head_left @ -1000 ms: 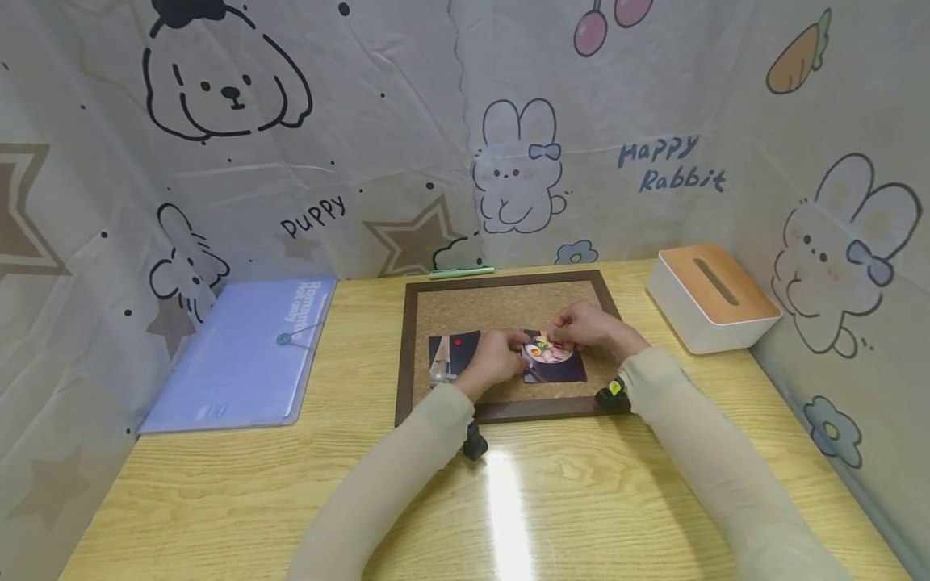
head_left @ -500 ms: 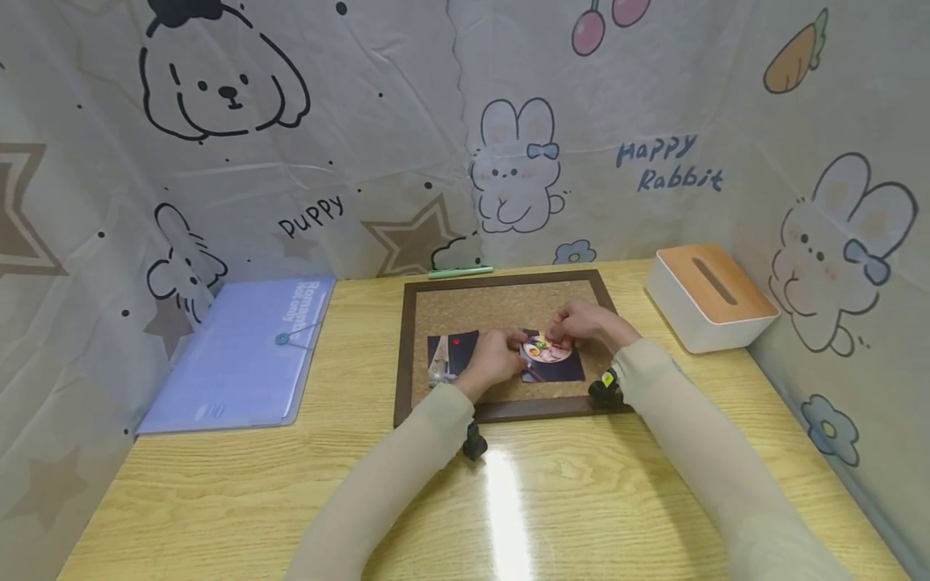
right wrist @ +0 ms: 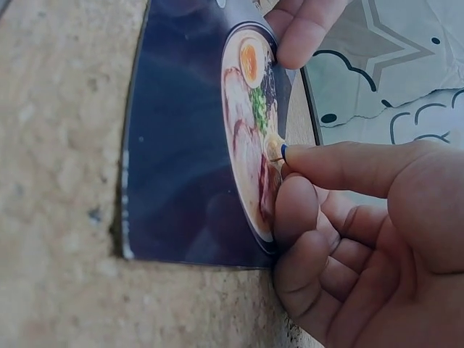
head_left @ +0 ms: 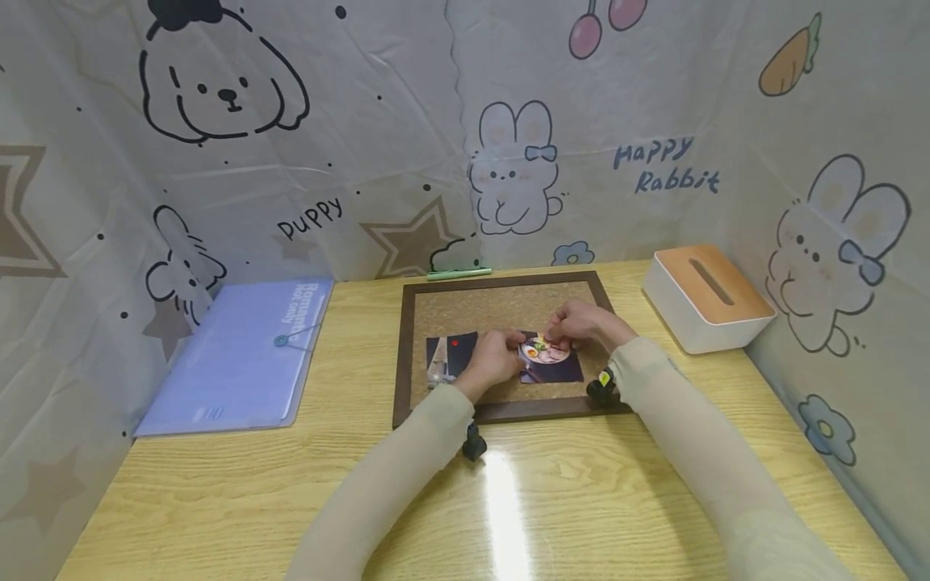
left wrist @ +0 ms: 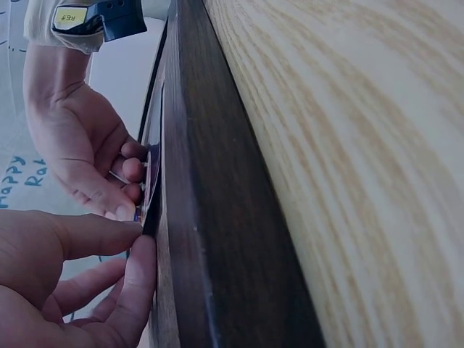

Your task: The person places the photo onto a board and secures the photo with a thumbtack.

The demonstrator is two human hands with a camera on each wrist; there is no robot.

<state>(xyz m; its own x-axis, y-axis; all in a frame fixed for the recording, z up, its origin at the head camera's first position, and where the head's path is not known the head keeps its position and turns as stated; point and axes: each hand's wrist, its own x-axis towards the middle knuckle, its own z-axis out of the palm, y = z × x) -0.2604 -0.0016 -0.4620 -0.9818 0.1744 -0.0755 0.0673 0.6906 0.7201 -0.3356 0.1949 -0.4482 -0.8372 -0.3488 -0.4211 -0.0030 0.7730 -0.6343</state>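
Observation:
A photo of a ramen bowl [head_left: 555, 371] lies on the brown-framed corkboard [head_left: 494, 305]. My left hand [head_left: 496, 359] pinches its left edge between thumb and finger. Over the picture's upper part, my right hand [head_left: 580, 320] pinches a blue-headed thumbtack [right wrist: 283, 151]. In the right wrist view, the tack's thin needle points at the bowl, right at the photo's surface. Left of my left hand lies another dark photo [head_left: 439, 359], partly hidden by that hand, with a red thumbtack [head_left: 455, 343] on its upper part.
A green pen [head_left: 460, 274] lies behind the board. On the left is a translucent blue document folder [head_left: 240, 355] with a string closure. A white tissue box [head_left: 676, 311] with a wooden lid stands at the back right. Patterned cloth [head_left: 407, 105] surrounds the wooden table [head_left: 240, 500].
My right hand and wrist have shifted very slightly left over the ramen photo. My left hand stays at the photo's edge, and both photos keep their places on the board.

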